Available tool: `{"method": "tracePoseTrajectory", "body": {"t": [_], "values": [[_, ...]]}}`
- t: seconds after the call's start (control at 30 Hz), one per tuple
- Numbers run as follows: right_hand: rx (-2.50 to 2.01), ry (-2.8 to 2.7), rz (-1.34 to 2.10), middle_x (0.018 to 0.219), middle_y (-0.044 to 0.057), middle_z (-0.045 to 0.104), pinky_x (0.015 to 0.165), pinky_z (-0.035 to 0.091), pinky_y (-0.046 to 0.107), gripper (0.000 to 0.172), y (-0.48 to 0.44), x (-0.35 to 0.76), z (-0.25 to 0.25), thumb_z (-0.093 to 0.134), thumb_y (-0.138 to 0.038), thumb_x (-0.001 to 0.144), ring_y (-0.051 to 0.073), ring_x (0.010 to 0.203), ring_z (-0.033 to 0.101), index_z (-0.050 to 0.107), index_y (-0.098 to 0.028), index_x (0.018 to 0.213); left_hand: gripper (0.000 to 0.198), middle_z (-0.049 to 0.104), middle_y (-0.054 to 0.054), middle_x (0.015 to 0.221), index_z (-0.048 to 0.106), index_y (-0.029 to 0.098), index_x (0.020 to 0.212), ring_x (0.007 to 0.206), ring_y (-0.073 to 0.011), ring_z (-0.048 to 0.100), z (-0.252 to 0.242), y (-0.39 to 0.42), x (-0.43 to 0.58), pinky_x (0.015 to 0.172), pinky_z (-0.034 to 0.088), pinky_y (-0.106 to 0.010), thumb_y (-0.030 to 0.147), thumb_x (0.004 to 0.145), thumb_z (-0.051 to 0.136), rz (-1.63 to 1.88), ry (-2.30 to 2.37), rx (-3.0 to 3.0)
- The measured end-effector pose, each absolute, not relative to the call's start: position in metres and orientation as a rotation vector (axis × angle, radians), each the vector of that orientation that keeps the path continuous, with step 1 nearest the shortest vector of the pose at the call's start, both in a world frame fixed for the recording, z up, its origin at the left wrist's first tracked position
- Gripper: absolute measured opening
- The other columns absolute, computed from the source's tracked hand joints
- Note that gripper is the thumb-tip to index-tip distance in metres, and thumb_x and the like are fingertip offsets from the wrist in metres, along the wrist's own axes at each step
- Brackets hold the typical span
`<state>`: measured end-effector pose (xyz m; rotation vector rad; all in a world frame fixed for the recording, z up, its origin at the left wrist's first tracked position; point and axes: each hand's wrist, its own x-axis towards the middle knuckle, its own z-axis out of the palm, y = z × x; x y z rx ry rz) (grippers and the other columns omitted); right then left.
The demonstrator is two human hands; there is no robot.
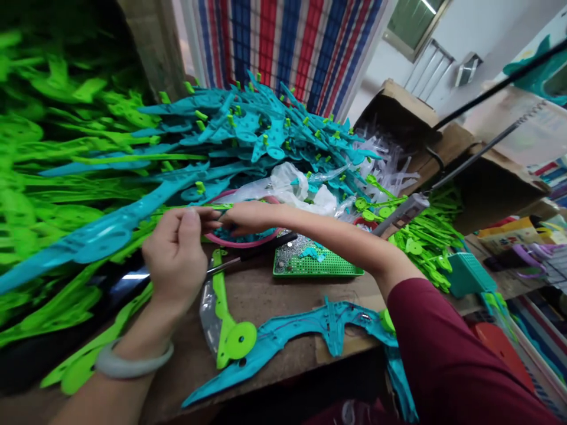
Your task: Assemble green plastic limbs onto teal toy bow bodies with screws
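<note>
My left hand [177, 254] is raised over the workbench [261, 295] with its fingers curled, pinching the end of a thin green plastic strip [217, 207]. My right hand [248, 217] reaches in from the right and pinches the same strip, just above a pink ring [241, 242]. The fingertips of both hands almost touch. Below them lie a teal toy bow half [292, 333] and a green bow limb [228, 330] with a round end. A green tray [316, 264] holding small screws and a teal piece sits to the right of my hands.
A big heap of teal bow parts [261, 127] with green pegs fills the back. Green parts [48, 165] pile up on the left. More green pieces [420, 242] and a cardboard box [443, 147] of clear plastic parts stand on the right, beside a powered screwdriver [401, 213].
</note>
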<state>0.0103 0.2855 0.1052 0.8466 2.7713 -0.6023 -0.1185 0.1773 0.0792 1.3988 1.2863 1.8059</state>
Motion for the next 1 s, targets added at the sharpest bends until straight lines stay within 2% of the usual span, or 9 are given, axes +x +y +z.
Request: {"method": "tracePoseTrajectory", "body": {"t": [0.1,0.17,0.27,0.37,0.47,0.63,0.73,0.87,1.0], "values": [[0.859,2.804,-0.584,0.071,-0.004,0.054,0.066,0.031,0.026,0.016,0.289,0.019,0.114,0.063,-0.010,0.087,0.011,0.070,0.046,0.055,-0.017,0.075,0.030,0.072,-0.003,0.086,0.067,0.019,0.090,0.074,-0.0157,0.068,0.082,0.180,-0.125,0.073,0.054,-0.031,0.041,0.099,0.049,1.859,1.265,1.355],[0.922,2.825,-0.695,0.072,-0.003,0.056,0.067,0.034,0.025,0.014,0.293,0.027,0.120,0.063,-0.010,0.086,0.010,0.070,0.047,0.056,-0.016,0.076,0.032,0.072,-0.004,0.088,0.067,0.018,0.091,0.074,-0.0156,0.068,0.082,0.183,-0.128,0.073,0.055,-0.030,0.043,0.099,0.049,1.843,1.227,1.282],[1.084,2.773,-1.122,0.065,-0.006,0.052,0.058,0.035,0.023,0.010,0.298,0.043,0.126,0.061,-0.012,0.087,0.007,0.060,0.044,0.056,-0.015,0.078,0.033,0.073,-0.006,0.089,0.067,0.019,0.090,0.073,-0.0161,0.068,0.079,0.186,-0.129,0.072,0.054,-0.030,0.048,0.097,0.052,1.744,1.173,1.228],[1.152,2.593,-1.656,0.056,-0.011,0.042,0.043,0.025,0.019,0.008,0.299,0.063,0.130,0.058,-0.018,0.089,0.004,0.047,0.034,0.054,-0.015,0.083,0.032,0.073,-0.005,0.088,0.068,0.020,0.088,0.070,-0.0166,0.066,0.075,0.188,-0.127,0.070,0.054,-0.031,0.049,0.095,0.055,1.665,1.159,1.230],[1.141,2.480,-1.944,0.054,-0.011,0.042,0.037,0.020,0.016,0.009,0.297,0.084,0.137,0.060,-0.018,0.088,0.002,0.041,0.031,0.053,-0.015,0.082,0.028,0.074,-0.005,0.089,0.069,0.022,0.088,0.072,-0.0174,0.066,0.073,0.188,-0.126,0.070,0.054,-0.031,0.047,0.093,0.058,1.625,1.165,1.247],[1.167,2.474,-2.039,0.051,-0.011,0.045,0.034,0.018,0.015,0.013,0.287,0.097,0.146,0.059,-0.015,0.089,0.002,0.038,0.034,0.052,-0.016,0.079,0.023,0.074,-0.005,0.093,0.069,0.024,0.094,0.079,-0.0195,0.070,0.072,0.185,-0.122,0.071,0.056,-0.030,0.046,0.088,0.065,1.539,1.182,1.331],[1.160,2.468,-2.036,0.053,-0.011,0.044,0.034,0.021,0.014,0.013,0.279,0.083,0.143,0.062,-0.017,0.090,0.001,0.038,0.034,0.053,-0.016,0.081,0.030,0.074,-0.006,0.096,0.067,0.024,0.105,0.081,-0.0205,0.072,0.069,0.186,-0.118,0.074,0.058,-0.032,0.045,0.084,0.069,1.479,1.132,1.354],[1.086,2.487,-1.986,0.056,-0.010,0.049,0.037,0.030,0.014,0.016,0.270,0.062,0.139,0.063,-0.022,0.093,0.002,0.041,0.041,0.054,-0.015,0.082,0.028,0.073,-0.003,0.081,0.067,0.021,0.093,0.073,-0.0202,0.073,0.064,0.190,-0.117,0.070,0.058,-0.031,0.043,0.077,0.074,1.514,1.114,1.247],[1.174,2.508,-1.980,0.054,-0.010,0.050,0.037,0.031,0.014,0.015,0.263,0.056,0.139,0.060,-0.020,0.094,0.002,0.038,0.041,0.054,-0.015,0.082,0.028,0.071,-0.002,0.074,0.066,0.020,0.089,0.071,-0.0208,0.074,0.064,0.193,-0.118,0.066,0.059,-0.030,0.041,0.073,0.075,1.560,1.107,1.133]]}}
